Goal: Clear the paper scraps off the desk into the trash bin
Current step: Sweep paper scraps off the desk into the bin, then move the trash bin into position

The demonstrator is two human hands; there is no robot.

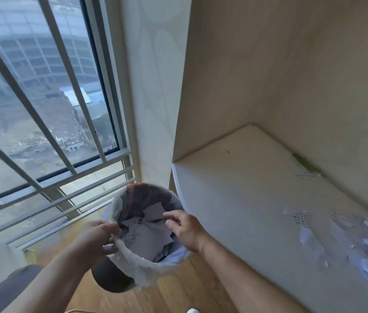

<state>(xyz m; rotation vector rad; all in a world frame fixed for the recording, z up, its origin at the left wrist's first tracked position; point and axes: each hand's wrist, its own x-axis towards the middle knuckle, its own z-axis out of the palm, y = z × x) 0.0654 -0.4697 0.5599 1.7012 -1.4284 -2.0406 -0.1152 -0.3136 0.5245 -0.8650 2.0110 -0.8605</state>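
Floor: wooden plank floor [178,290] along the bottom of the frame, under both forearms.
Left hand [98,238]: lower centre-left, fingers pinched on the white plastic liner [133,263] at the near rim of the bin.
Right hand [184,229]: lower centre, over the bin's right rim — fingers loosely curled and apart, gripping nothing I can make out.
Trash bin: round dark trash bin [110,279] on the floor just left of the surface, torn grey-white paper pieces [147,233] piled inside.
Surface: pale beige surface [246,199] at right, set into an alcove.
Scraps on surface: torn white printed paper scraps [363,249] scattered at the lower right edge — blurred.
Window: barred window [43,109] at upper left.
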